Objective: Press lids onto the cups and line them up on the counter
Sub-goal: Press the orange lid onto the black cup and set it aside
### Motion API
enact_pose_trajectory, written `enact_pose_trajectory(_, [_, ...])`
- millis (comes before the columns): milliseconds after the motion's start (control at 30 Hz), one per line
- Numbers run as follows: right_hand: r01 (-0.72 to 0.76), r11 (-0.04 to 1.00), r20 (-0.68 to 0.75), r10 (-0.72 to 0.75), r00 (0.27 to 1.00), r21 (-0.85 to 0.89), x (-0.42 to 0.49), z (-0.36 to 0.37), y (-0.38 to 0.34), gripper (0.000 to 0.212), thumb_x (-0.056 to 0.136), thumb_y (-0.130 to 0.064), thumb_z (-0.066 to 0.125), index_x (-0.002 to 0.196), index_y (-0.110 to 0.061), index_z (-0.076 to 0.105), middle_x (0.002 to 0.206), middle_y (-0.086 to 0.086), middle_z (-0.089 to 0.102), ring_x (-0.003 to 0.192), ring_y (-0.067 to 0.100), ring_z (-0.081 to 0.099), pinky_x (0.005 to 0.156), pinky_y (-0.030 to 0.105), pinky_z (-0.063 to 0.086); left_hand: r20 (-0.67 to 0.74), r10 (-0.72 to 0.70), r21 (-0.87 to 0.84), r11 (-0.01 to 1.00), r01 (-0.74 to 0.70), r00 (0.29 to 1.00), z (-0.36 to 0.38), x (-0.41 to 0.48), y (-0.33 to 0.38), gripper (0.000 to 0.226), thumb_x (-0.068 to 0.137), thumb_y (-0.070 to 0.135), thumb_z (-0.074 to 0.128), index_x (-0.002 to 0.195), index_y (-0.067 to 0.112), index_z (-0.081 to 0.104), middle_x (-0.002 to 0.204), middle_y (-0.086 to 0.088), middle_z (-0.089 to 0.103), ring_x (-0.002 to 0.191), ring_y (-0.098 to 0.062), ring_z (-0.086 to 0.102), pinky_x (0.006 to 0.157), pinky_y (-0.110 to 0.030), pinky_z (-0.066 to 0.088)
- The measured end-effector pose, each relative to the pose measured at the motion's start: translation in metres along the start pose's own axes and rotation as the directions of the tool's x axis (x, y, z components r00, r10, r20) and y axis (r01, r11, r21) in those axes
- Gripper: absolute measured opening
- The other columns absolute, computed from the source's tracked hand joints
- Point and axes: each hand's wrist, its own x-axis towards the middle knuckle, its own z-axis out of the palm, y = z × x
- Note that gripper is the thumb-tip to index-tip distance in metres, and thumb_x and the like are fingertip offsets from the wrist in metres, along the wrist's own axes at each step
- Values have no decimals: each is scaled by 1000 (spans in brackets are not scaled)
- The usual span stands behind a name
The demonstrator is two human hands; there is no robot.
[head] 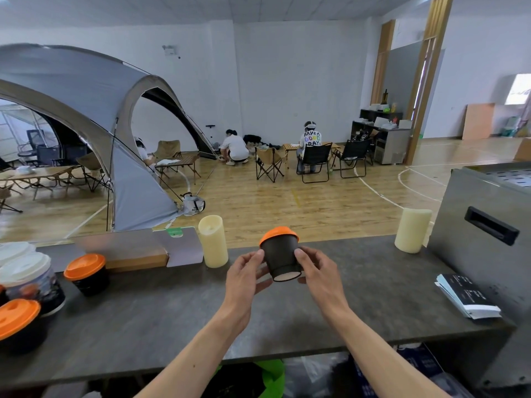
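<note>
- Both forearms reach in from the bottom edge over the dark grey counter (172,311), meeting just right of the tall cream candle (213,241).
- Left hand (244,278) grips the left wall of a small black cup (283,258), with its fingertips on the side and its thumb near the base.
- Right hand (319,275) holds the opposite wall in the same way, with curled fingers against the side and the thumb low by the bottom rim.
- That cup is raised off the counter, right of the candle. It is tilted so that its pale underside faces the camera.
- An orange lid (279,234) sits on its top; I cannot tell whether it is fully seated.
- Left of the candle, a second black cup with an orange lid (87,272) stands upright on the counter.
- Further left and nearer the camera, a third orange-lidded cup (18,323) is cut off by the frame edge.
- Just behind this third cup is a printed cup with a white lid (31,280).
- Touching the candle's left side is a pale board (184,248), with a wooden box (135,258) beside it.
- Well to the right of the candle stands another cream candle (413,230), next to a stainless-steel cabinet (482,225).
- A stack of black leaflets (467,295) lies in front of that cabinet.
- Beyond the candle, across the wooden floor, stands a grey dome tent (86,110).
</note>
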Motion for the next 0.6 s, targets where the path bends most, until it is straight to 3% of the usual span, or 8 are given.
enact_pose_trajectory(133, [-6,1000,-11,6,1000,2,1,-3,2,18,102,-34,55,110,-23,67,97,-4,73,93,12,69,76,35,60,-31,59,25,998,-58,998,1,0,-3,27,89,20,78,110,8,66,110,-14,73,103,-23,72,86,-39,62])
enact_pose_trajectory(333, [-24,997,28,25,999,-67,0,-7,8,50,102,-49,49,86,-10,75,86,9,74,85,21,68,74,40,59,-54,93,88,992,-88,994,5,-1,-7,40,77,29,88,108,13,69,104,-3,75,97,-17,72,87,-35,60])
enact_pose_trajectory(467, [-2,997,50,6,999,-80,3,-12,12,41,101,-46,53,86,-16,77,85,9,74,86,26,70,75,46,59,-46,98,111,989,-93,994,9,-1,-10,41,76,29,88,109,14,68,105,-4,75,98,-16,72,87,-35,60])
enact_pose_trajectory(600, [12,997,54,-7,998,-82,6,-19,15,36,102,-44,53,91,-20,77,87,5,75,86,21,70,76,45,60,-25,111,142,984,-106,994,14,1,-13,41,77,30,87,110,15,69,105,-2,75,98,-15,72,88,-35,60])
